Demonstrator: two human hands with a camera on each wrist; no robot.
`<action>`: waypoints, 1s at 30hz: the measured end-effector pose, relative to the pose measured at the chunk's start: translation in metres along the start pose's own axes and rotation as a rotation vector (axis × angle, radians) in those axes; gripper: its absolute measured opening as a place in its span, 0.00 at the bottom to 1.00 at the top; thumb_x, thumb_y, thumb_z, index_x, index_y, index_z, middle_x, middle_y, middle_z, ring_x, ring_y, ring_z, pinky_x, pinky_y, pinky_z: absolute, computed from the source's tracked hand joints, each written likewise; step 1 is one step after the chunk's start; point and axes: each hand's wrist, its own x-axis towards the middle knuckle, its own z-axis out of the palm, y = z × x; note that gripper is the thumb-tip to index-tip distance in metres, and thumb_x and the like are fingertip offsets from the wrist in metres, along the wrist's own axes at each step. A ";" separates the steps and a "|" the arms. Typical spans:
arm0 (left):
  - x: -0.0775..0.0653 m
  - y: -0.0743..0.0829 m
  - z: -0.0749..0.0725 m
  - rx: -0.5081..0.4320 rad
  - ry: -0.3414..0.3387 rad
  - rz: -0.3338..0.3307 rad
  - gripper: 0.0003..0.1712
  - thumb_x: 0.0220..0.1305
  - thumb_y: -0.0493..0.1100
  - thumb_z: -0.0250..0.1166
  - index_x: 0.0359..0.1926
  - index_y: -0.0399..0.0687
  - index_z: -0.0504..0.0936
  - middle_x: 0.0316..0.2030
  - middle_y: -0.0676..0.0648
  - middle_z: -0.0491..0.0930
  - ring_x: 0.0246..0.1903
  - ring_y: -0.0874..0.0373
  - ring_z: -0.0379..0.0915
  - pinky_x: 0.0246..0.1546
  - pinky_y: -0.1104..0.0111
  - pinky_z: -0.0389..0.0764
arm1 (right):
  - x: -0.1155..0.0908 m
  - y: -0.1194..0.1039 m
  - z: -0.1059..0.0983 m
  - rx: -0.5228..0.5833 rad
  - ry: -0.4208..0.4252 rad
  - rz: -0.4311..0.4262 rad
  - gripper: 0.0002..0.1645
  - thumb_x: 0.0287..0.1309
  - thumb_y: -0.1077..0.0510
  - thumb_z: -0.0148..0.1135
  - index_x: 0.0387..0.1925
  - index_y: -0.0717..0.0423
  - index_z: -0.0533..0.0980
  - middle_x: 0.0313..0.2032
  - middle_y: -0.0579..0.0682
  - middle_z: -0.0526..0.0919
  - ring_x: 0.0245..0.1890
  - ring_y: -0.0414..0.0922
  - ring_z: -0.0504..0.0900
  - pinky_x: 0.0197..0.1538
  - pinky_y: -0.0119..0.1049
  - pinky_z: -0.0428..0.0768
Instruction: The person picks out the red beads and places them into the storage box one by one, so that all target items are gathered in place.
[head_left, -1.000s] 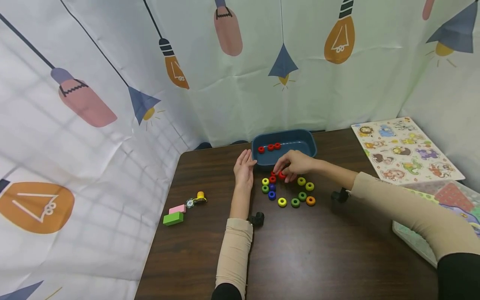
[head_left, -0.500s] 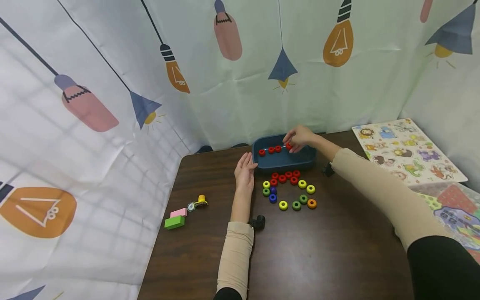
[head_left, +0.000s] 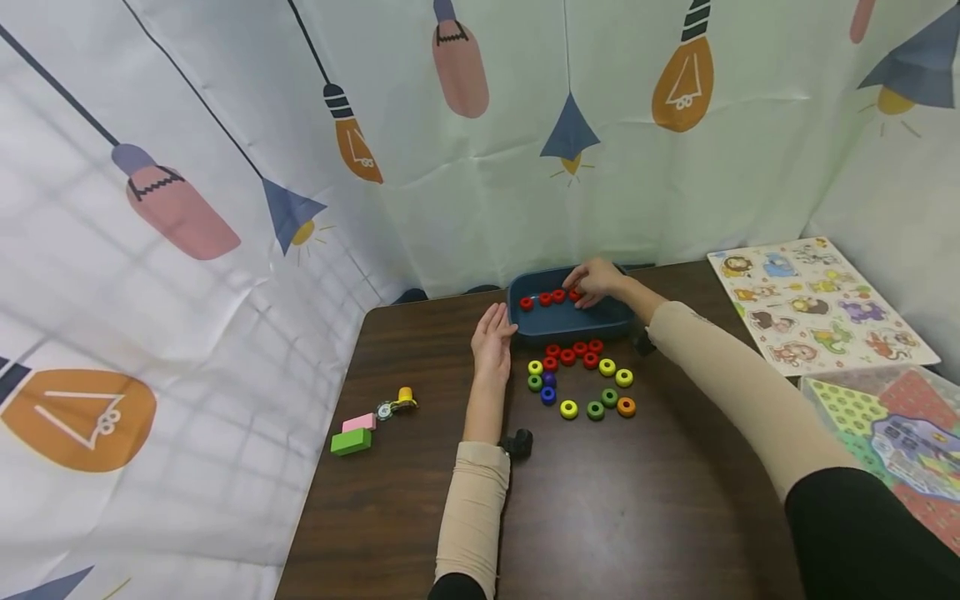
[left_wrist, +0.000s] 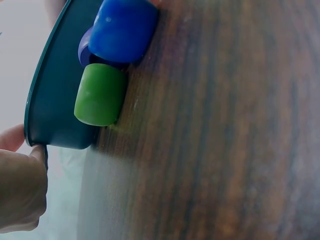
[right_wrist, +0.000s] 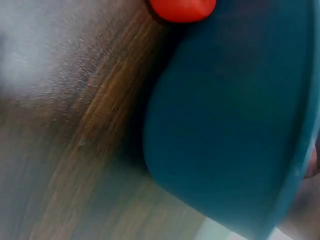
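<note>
In the head view my right hand reaches into the dark blue tray, its fingertips pinching a red ring-shaped bead. Beside it in the tray lie several red beads in a row. My left hand is at the tray's left side with its fingers straight and its thumb touching the corner. The left wrist view shows this hand at the tray's rim. In the right wrist view the tray's wall hides most of the right hand.
Red, yellow, green, blue and orange beads are spread in front of the tray. At left lie a green block, a pink block and a small yellow-topped toy. An animal picture board and a patterned box stand at right.
My right hand has carried a red bead from the table up into the tray, then moved it slightly left towards the row. My left hand has stayed by the tray.
</note>
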 end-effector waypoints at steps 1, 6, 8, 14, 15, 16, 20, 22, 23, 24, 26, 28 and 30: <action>0.000 0.000 0.000 0.003 -0.002 0.002 0.38 0.56 0.13 0.53 0.67 0.36 0.67 0.67 0.36 0.67 0.67 0.50 0.64 0.69 0.51 0.61 | -0.002 -0.001 -0.001 0.007 0.000 -0.012 0.21 0.66 0.71 0.48 0.59 0.67 0.74 0.57 0.70 0.75 0.46 0.64 0.83 0.51 0.57 0.81; 0.003 0.002 0.002 0.011 -0.002 0.001 0.38 0.55 0.14 0.53 0.68 0.36 0.66 0.68 0.35 0.65 0.67 0.50 0.64 0.69 0.52 0.61 | -0.022 -0.012 -0.002 -0.011 0.044 -0.118 0.17 0.69 0.65 0.52 0.56 0.64 0.76 0.55 0.68 0.77 0.47 0.63 0.82 0.51 0.55 0.82; 0.003 0.002 0.002 0.011 0.001 -0.001 0.38 0.56 0.14 0.53 0.68 0.36 0.67 0.68 0.36 0.65 0.67 0.51 0.64 0.69 0.52 0.60 | -0.035 -0.021 -0.002 -0.040 0.057 -0.159 0.15 0.69 0.63 0.54 0.53 0.62 0.78 0.53 0.66 0.80 0.45 0.62 0.83 0.50 0.55 0.82; 0.004 0.005 0.001 0.017 -0.001 0.000 0.37 0.57 0.14 0.52 0.68 0.36 0.66 0.68 0.36 0.65 0.68 0.50 0.63 0.69 0.52 0.61 | -0.076 -0.032 0.004 -0.160 -0.016 -0.249 0.09 0.66 0.60 0.60 0.44 0.55 0.83 0.40 0.59 0.86 0.36 0.57 0.86 0.42 0.53 0.85; 0.004 0.006 0.001 0.019 0.000 0.000 0.37 0.58 0.14 0.52 0.68 0.36 0.66 0.68 0.36 0.66 0.68 0.50 0.63 0.69 0.52 0.61 | -0.081 -0.030 0.007 -0.192 -0.048 -0.260 0.08 0.65 0.59 0.61 0.44 0.54 0.83 0.40 0.58 0.87 0.35 0.56 0.87 0.40 0.51 0.86; 0.004 0.006 0.000 0.021 0.003 -0.002 0.37 0.57 0.14 0.53 0.68 0.37 0.67 0.67 0.37 0.66 0.67 0.51 0.63 0.69 0.52 0.62 | -0.086 -0.029 0.010 -0.218 -0.085 -0.265 0.08 0.65 0.59 0.61 0.44 0.53 0.83 0.41 0.57 0.87 0.35 0.56 0.87 0.40 0.51 0.86; 0.004 0.007 -0.001 0.016 0.010 -0.011 0.37 0.57 0.14 0.53 0.67 0.38 0.68 0.66 0.38 0.68 0.67 0.52 0.65 0.68 0.54 0.62 | -0.100 -0.019 0.024 -0.343 -0.181 -0.290 0.10 0.64 0.59 0.63 0.45 0.52 0.83 0.44 0.57 0.86 0.35 0.56 0.86 0.39 0.47 0.86; 0.004 0.007 -0.001 0.013 0.009 -0.015 0.37 0.57 0.14 0.53 0.67 0.38 0.67 0.67 0.38 0.68 0.67 0.52 0.65 0.68 0.54 0.62 | -0.103 -0.012 0.032 -0.416 -0.189 -0.312 0.11 0.63 0.59 0.63 0.46 0.52 0.84 0.43 0.55 0.87 0.35 0.53 0.86 0.38 0.44 0.86; 0.004 0.006 -0.001 0.007 0.005 -0.016 0.37 0.57 0.14 0.53 0.67 0.38 0.67 0.67 0.38 0.67 0.67 0.52 0.64 0.68 0.54 0.62 | -0.105 -0.009 0.035 -0.459 -0.186 -0.324 0.11 0.63 0.60 0.63 0.46 0.53 0.84 0.43 0.53 0.87 0.35 0.51 0.86 0.37 0.42 0.85; 0.003 0.006 0.000 0.003 0.004 -0.019 0.37 0.57 0.14 0.53 0.67 0.37 0.67 0.68 0.37 0.66 0.67 0.52 0.64 0.68 0.54 0.62 | -0.106 -0.006 0.038 -0.503 -0.180 -0.343 0.11 0.62 0.60 0.64 0.46 0.53 0.84 0.42 0.52 0.87 0.35 0.49 0.85 0.37 0.40 0.84; 0.002 0.004 0.000 -0.006 0.000 -0.022 0.37 0.58 0.14 0.52 0.68 0.37 0.66 0.69 0.36 0.64 0.67 0.52 0.64 0.68 0.54 0.62 | -0.107 0.001 0.044 -0.572 -0.161 -0.381 0.12 0.60 0.61 0.65 0.46 0.54 0.84 0.40 0.50 0.87 0.36 0.45 0.85 0.37 0.37 0.83; 0.001 0.003 0.001 -0.013 0.000 -0.025 0.37 0.58 0.14 0.52 0.68 0.37 0.66 0.69 0.36 0.63 0.67 0.52 0.63 0.68 0.54 0.62 | -0.108 0.007 0.048 -0.607 -0.147 -0.405 0.12 0.59 0.62 0.65 0.45 0.55 0.84 0.39 0.48 0.87 0.37 0.41 0.84 0.38 0.36 0.83; 0.000 0.001 0.002 -0.018 0.003 -0.023 0.37 0.58 0.14 0.52 0.68 0.37 0.66 0.69 0.36 0.63 0.67 0.51 0.64 0.68 0.54 0.62 | -0.108 0.011 0.051 -0.632 -0.133 -0.426 0.12 0.58 0.63 0.66 0.45 0.55 0.84 0.38 0.48 0.87 0.37 0.39 0.84 0.38 0.36 0.83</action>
